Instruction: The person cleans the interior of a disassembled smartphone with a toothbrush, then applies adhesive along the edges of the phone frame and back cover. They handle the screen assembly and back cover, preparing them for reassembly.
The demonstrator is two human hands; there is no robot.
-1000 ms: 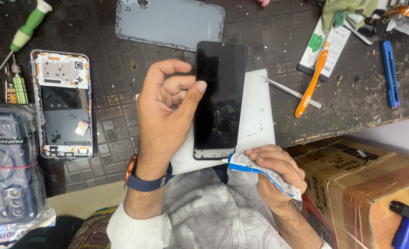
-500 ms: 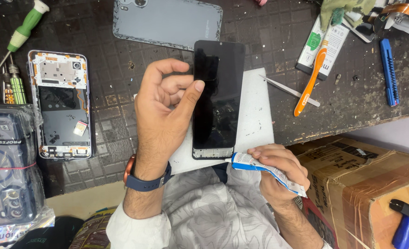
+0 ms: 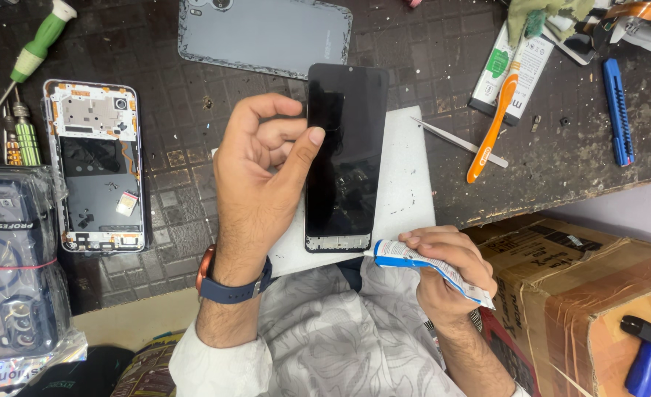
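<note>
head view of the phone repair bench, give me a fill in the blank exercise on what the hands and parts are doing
1. The left hand holds the black phone screen by its left edge, over a ____ pad.
2. The right hand grips a squeeze tube whose nozzle points at the screen's ____ edge.
3. The opened phone frame lies to the ____ of the left hand.
4. The toothbrush on the bench has an ____ handle.

Missing words: white; bottom; left; orange
</note>
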